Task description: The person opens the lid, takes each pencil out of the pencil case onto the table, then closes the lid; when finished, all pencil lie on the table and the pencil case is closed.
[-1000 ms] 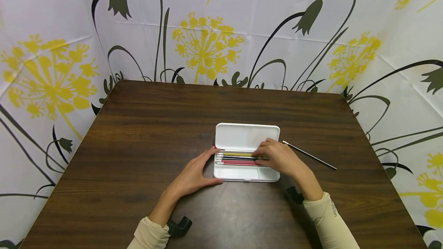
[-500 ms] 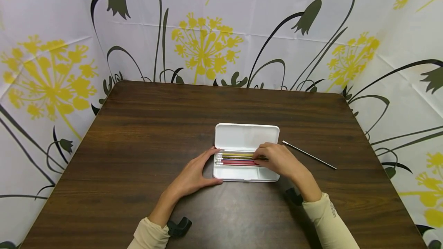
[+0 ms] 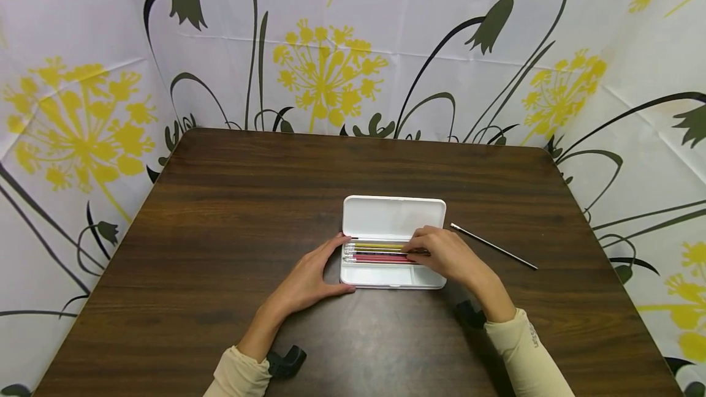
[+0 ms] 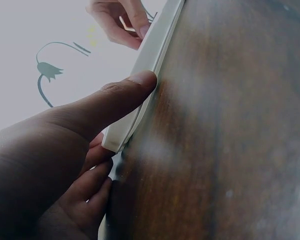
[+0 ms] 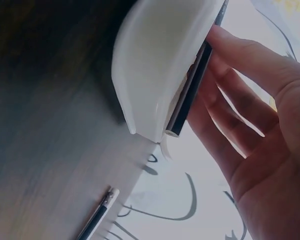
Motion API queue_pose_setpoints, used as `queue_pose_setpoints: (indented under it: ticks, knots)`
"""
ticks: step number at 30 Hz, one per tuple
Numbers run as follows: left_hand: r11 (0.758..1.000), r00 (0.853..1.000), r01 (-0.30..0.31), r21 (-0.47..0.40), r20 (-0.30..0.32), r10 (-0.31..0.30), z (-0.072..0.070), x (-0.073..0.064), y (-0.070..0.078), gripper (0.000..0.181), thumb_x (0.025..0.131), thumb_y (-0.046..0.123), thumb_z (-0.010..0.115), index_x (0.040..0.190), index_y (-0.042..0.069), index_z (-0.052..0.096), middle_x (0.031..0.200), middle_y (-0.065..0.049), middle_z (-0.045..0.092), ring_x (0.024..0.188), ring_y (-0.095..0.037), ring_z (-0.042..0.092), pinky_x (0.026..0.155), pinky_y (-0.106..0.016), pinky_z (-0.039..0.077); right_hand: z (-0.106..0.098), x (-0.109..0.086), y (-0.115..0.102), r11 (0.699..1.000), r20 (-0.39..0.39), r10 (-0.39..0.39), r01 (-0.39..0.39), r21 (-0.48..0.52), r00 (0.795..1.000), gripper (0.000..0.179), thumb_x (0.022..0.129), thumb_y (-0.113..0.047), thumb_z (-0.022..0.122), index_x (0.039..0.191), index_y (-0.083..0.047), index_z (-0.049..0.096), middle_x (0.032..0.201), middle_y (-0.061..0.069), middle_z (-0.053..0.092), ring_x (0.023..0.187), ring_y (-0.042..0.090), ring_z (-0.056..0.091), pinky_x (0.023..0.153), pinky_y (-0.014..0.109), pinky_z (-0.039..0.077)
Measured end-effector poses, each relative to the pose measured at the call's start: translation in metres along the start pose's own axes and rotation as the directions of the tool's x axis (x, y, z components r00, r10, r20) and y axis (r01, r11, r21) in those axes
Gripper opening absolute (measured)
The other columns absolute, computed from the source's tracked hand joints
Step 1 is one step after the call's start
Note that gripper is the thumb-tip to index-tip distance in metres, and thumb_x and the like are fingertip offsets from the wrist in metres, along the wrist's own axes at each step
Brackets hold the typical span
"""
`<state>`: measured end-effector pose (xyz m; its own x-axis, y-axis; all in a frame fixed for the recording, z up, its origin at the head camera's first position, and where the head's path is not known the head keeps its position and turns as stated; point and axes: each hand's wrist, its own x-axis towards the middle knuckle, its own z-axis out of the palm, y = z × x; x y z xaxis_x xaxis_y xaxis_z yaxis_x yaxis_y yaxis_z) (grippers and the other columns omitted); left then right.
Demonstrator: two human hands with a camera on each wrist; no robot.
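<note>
An opened white pencil case (image 3: 394, 216) lies on the table, lid folded back. Yellow pencils (image 3: 377, 245) and red pencils (image 3: 380, 258) lie lengthwise inside, their eraser ends to the left. My left hand (image 3: 306, 280) grips the case's left end, thumb at the front edge and fingers at the back; the left wrist view shows the thumb (image 4: 115, 100) on its side wall. At the right half, my right hand (image 3: 445, 253) reaches over the pencils and hides their right ends. The right wrist view shows it pinching a dark pencil (image 5: 190, 90) at the case.
A single dark pencil (image 3: 493, 247) with a pale end lies slanted on the brown wooden table (image 3: 248, 201), right of the case. Behind the table hangs a white cloth (image 3: 425, 11) with yellow and grey flowers. Black wrist straps (image 3: 285, 361) are on both arms.
The black pencil strip seen earlier between the yellow and red pencils now shows much less. My right hand has shifted slightly over the case; the left hand stays in place.
</note>
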<state>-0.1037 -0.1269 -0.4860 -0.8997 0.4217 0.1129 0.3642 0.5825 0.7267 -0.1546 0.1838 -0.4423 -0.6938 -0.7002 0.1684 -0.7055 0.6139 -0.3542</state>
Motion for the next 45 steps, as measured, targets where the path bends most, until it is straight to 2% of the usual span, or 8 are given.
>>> queue_pose_setpoints:
  ticks: [7, 11, 20, 26, 30, 33, 40, 45]
  knots:
    - [1.0, 1.0, -0.003, 0.003, -0.006, 0.003, -0.001, 0.002, 0.001, 0.092, 0.073, 0.042, 0.087, 0.148, 0.016, 0.041, 0.155, -0.008, 0.036, 0.138, -0.023, 0.036, 0.107, -0.048, 0.035, -0.007, -0.002, 0.002, 1.0, -0.04, -0.004, 0.003, -0.005, 0.999, 0.014, 0.083, -0.013, 0.08, 0.096, -0.018, 0.079, 0.088, -0.011, 0.064, 0.078, 0.006, 0.058, 0.065, 0.027, 0.048]
    - [1.0, 1.0, -0.012, 0.011, -0.006, 0.012, 0.0, 0.002, 0.0, 0.092, 0.073, 0.043, 0.086, 0.148, 0.015, 0.042, 0.154, -0.008, 0.036, 0.138, -0.023, 0.037, 0.107, -0.048, 0.035, -0.017, -0.014, 0.005, 1.0, -0.081, 0.018, -0.017, 0.017, 0.997, 0.017, 0.081, -0.011, 0.081, 0.097, -0.017, 0.079, 0.09, -0.01, 0.065, 0.078, 0.006, 0.059, 0.064, 0.028, 0.048]
    - [1.0, 1.0, 0.003, 0.004, -0.007, -0.003, -0.001, 0.001, 0.0, 0.092, 0.073, 0.043, 0.086, 0.148, 0.015, 0.041, 0.154, -0.007, 0.036, 0.138, -0.022, 0.036, 0.107, -0.048, 0.035, -0.058, -0.07, 0.034, 0.995, -0.239, 0.091, -0.098, -0.02, 0.967, 0.025, 0.076, -0.002, 0.083, 0.097, -0.014, 0.078, 0.091, -0.006, 0.068, 0.073, 0.009, 0.061, 0.061, 0.032, 0.05]
    - [1.0, 1.0, 0.005, 0.009, -0.003, -0.005, 0.0, 0.0, -0.001, 0.093, 0.073, 0.043, 0.086, 0.149, 0.016, 0.041, 0.155, -0.005, 0.035, 0.139, -0.021, 0.035, 0.107, -0.047, 0.035, -0.079, -0.114, 0.05, 0.983, -0.303, 0.156, -0.179, -0.05, 0.94, 0.028, 0.072, 0.001, 0.084, 0.096, -0.012, 0.077, 0.087, -0.009, 0.066, 0.07, 0.003, 0.06, 0.061, 0.019, 0.047]
    - [1.0, 1.0, 0.002, 0.006, -0.004, -0.002, 0.001, 0.0, 0.0, 0.093, 0.073, 0.044, 0.086, 0.149, 0.016, 0.041, 0.155, -0.005, 0.034, 0.139, -0.021, 0.035, 0.107, -0.047, 0.035, -0.089, -0.135, 0.053, 0.969, -0.335, 0.209, -0.242, -0.058, 0.919, 0.032, 0.07, 0.003, 0.085, 0.096, -0.012, 0.076, 0.085, -0.01, 0.065, 0.068, 0.001, 0.059, 0.061, 0.014, 0.045]
    - [1.0, 1.0, 0.002, 0.006, -0.01, -0.002, 0.001, 0.0, 0.0, 0.093, 0.072, 0.043, 0.087, 0.149, 0.016, 0.041, 0.155, -0.005, 0.034, 0.139, -0.021, 0.035, 0.107, -0.047, 0.035, -0.093, -0.14, 0.054, 0.963, -0.344, 0.228, -0.263, -0.057, 0.911, 0.032, 0.07, 0.004, 0.085, 0.096, -0.012, 0.077, 0.085, -0.009, 0.065, 0.067, 0.002, 0.06, 0.061, 0.013, 0.046]
    - [1.0, 1.0, 0.0, 0.013, -0.006, 0.0, 0.0, 0.0, 0.001, 0.092, 0.073, 0.044, 0.086, 0.149, 0.015, 0.041, 0.155, -0.006, 0.035, 0.138, -0.021, 0.036, 0.107, -0.047, 0.035, -0.094, -0.141, 0.055, 0.959, -0.339, 0.24, -0.277, -0.066, 0.91, 0.03, 0.071, 0.001, 0.085, 0.096, -0.013, 0.077, 0.085, -0.01, 0.065, 0.067, 0.003, 0.06, 0.062, 0.014, 0.045]
    - [1.0, 1.0, 0.002, 0.01, 0.004, -0.002, 0.0, 0.0, 0.002, 0.093, 0.073, 0.044, 0.086, 0.149, 0.015, 0.041, 0.155, -0.007, 0.035, 0.139, -0.022, 0.035, 0.107, -0.047, 0.034, -0.091, -0.144, 0.057, 0.941, -0.327, 0.284, -0.326, -0.084, 0.902, 0.027, 0.073, -0.001, 0.085, 0.095, -0.013, 0.077, 0.081, -0.012, 0.063, 0.066, 0.002, 0.059, 0.06, 0.015, 0.045]
